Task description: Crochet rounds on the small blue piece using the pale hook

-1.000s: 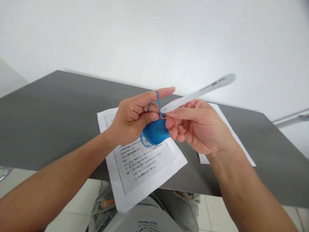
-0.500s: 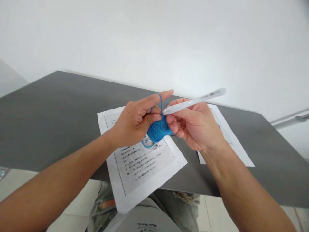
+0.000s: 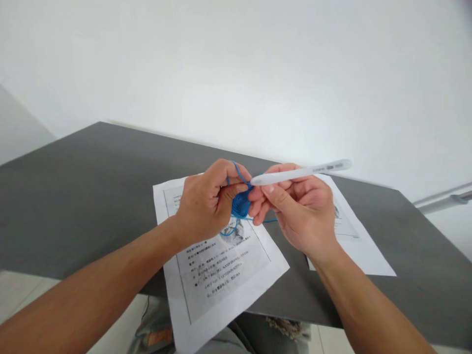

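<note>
Between my hands is a small blue crochet piece [image 3: 241, 204] worked in rounds. My left hand [image 3: 206, 201] pinches its upper edge between thumb and fingers, and blue yarn [image 3: 239, 171] loops over the bent index finger. My right hand [image 3: 298, 206] grips a crochet hook [image 3: 302, 173] with a thick, whitish translucent handle, which points up to the right. The hook's tip meets the work beside my left fingertips and is too hidden to make out. A loose strand of yarn hangs below the piece and another runs off to the right under my right hand.
A printed sheet [image 3: 221, 290] with text and a picture lies under my hands and juts over the front edge of the dark grey table [image 3: 92, 196]. A second printed sheet [image 3: 365, 250] lies under my right wrist. A white wall [image 3: 236, 73] stands behind the table.
My left index finger, stretched out before, has bent down towards the work. The hook's handle has tipped flatter. The crochet piece is now more covered by my fingers, and the whole view has shifted slightly.
</note>
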Motion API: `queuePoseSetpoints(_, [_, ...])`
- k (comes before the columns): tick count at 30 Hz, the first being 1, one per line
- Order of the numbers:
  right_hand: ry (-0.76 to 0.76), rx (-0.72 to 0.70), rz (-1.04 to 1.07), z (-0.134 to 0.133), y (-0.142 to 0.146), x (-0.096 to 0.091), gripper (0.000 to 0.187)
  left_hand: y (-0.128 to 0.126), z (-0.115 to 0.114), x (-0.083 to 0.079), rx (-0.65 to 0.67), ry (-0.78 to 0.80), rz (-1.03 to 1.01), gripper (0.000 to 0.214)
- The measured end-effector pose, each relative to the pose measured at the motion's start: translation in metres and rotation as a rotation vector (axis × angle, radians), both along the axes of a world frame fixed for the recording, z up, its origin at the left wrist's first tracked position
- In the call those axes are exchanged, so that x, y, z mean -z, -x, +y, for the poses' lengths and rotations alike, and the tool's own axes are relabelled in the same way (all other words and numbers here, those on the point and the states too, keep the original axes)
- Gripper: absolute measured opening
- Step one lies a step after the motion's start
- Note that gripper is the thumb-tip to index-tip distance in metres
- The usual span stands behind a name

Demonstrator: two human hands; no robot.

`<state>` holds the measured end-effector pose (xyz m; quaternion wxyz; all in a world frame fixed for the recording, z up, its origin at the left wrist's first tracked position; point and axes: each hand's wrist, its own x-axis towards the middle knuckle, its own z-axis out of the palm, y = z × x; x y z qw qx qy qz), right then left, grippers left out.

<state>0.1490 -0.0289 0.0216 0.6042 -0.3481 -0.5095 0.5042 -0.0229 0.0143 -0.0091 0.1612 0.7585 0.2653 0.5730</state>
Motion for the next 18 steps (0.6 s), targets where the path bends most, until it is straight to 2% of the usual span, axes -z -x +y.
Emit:
queuePoseSetpoints(10, [-0.061,0.017,-0.020,-0.0046,-0.0045,0.0008,0.028,0.0024,0.0020,-0.0038,0.140,-0.426,0.006,0.028])
queuePoseSetpoints(18, [-0.138,-0.003,-0.009,-0.0060,-0.0070,0.0045,0.015,0.0030,-0.0018,-0.0083,0.155,-0.444,0.001,0.032])
